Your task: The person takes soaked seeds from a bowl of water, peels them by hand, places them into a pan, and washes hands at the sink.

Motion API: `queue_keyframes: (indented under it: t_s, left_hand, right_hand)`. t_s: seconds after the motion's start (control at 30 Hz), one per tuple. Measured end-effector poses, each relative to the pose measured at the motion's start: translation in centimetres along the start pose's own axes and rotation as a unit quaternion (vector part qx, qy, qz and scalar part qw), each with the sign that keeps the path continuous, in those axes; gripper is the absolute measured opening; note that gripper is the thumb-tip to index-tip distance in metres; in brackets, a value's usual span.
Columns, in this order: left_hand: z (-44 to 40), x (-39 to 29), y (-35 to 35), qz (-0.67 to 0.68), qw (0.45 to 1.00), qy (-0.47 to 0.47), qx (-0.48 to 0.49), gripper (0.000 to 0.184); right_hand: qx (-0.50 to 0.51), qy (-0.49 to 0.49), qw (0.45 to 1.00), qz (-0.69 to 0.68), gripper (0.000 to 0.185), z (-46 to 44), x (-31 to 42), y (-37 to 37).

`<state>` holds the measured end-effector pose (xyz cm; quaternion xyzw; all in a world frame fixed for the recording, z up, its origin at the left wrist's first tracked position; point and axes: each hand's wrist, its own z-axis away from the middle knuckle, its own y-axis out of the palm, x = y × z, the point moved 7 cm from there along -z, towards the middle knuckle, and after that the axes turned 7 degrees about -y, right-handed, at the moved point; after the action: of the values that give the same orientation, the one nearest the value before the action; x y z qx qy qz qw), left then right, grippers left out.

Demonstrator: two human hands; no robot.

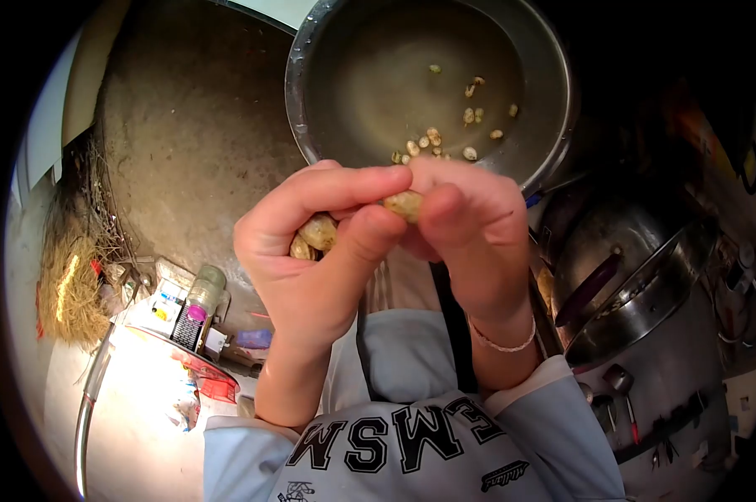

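Observation:
Both my hands are raised together over the near rim of a large metal basin (300,100). Between the fingertips of my left hand (302,209) and my right hand (478,217) is one small, rounded, yellowish-brown nut-like piece (404,206). My left thumb and index finger press on its left side, and my right thumb and fingers close on its right side. More mottled nut-like pieces (317,234) sit in the curl of my left palm. Several similar small pieces (433,136) lie in the basin, mostly toward its near side and right. Some right fingers are hidden.
On the right stand a metal wok-like pan (595,243) and hanging utensils (625,393). To the left are a straw broom head (70,289), a clear jar (206,289) and a red plastic basket (219,389). Bare floor (194,109) shows left of the basin.

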<state>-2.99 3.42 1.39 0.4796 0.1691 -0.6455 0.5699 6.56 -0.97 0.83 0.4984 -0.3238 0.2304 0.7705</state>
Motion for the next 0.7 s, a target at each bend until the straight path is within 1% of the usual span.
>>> queue_keyframes:
  t_s: [0.03, 0.07, 0.13, 0.17, 0.23, 0.27, 0.33, 0.37, 0.4, 0.43, 0.5, 0.53, 0.6, 0.7]
  left_hand:
    - [0.1, -0.3, -0.2, -0.05, 0.998, 0.024, 0.008, 0.015]
    - [0.1, -0.3, -0.1, -0.049, 0.998, 0.024, 0.008, 0.015]
    - [0.1, -0.2, 0.1, 0.006, 1.0, 0.027, 0.0, 0.016]
    - [0.1, -0.2, 0.1, 0.007, 1.0, 0.026, -0.001, 0.016]
    - [0.2, 0.2, -0.1, 0.069, 0.998, -0.009, -0.007, 0.016]
    - [0.2, -0.1, 0.1, 0.069, 0.998, -0.009, -0.008, 0.016]
    - [0.3, 0.2, 0.8, 0.142, 0.987, -0.072, 0.015, 0.014]
    - [0.3, 0.5, 0.4, 0.142, 0.987, -0.071, 0.015, 0.014]
    - [0.3, 0.3, 0.0, 0.045, 0.999, -0.011, 0.018, 0.013]
    - [0.4, -0.1, -0.2, -0.054, 0.997, 0.049, 0.021, 0.013]
    - [0.4, -0.2, -0.4, -0.039, 0.998, 0.046, 0.023, 0.013]
    - [0.3, -0.2, -0.4, -0.025, 0.998, 0.042, 0.028, 0.013]
    - [0.2, -0.4, -0.3, -0.025, 0.998, 0.035, 0.037, 0.013]
    - [0.2, -1.0, -0.1, -0.037, 0.997, 0.033, 0.057, 0.013]
  right_hand:
    - [0.021, -0.01, 0.999, 0.046, 0.027, 0.1, 0.3, 0.3]
    - [0.043, -0.02, 0.995, 0.092, 0.027, 0.2, 0.5, 0.5]
    - [0.042, -0.019, 0.993, 0.112, 0.029, 0.4, 0.4, 0.6]
    - [0.029, -0.023, 0.994, 0.099, 0.029, 0.4, 0.5, 0.8]
    - [0.018, -0.025, 0.996, 0.085, 0.029, 0.5, 0.5, 0.9]
    - [0.021, -0.015, 0.997, 0.079, 0.028, 0.5, 0.3, 0.9]
    - [0.024, -0.005, 0.997, 0.073, 0.027, 0.3, -0.1, 0.7]
    - [0.052, -0.035, 0.994, 0.095, 0.027, 0.2, -0.1, 0.8]
    - [0.08, -0.065, 0.988, 0.117, 0.027, 0.2, 0.0, 1.0]
    - [0.081, -0.065, 0.988, 0.116, 0.027, 0.2, 0.1, 1.2]
    - [0.057, -0.066, 0.983, 0.164, 0.028, 0.3, 0.2, 1.4]
    - [0.058, -0.066, 0.982, 0.164, 0.028, 0.2, 0.2, 1.5]
    - [0.071, -0.099, 0.979, 0.162, 0.03, 0.2, 0.6, 1.7]
    - [0.101, -0.082, 0.976, 0.175, 0.03, 0.6, 0.7, 1.6]
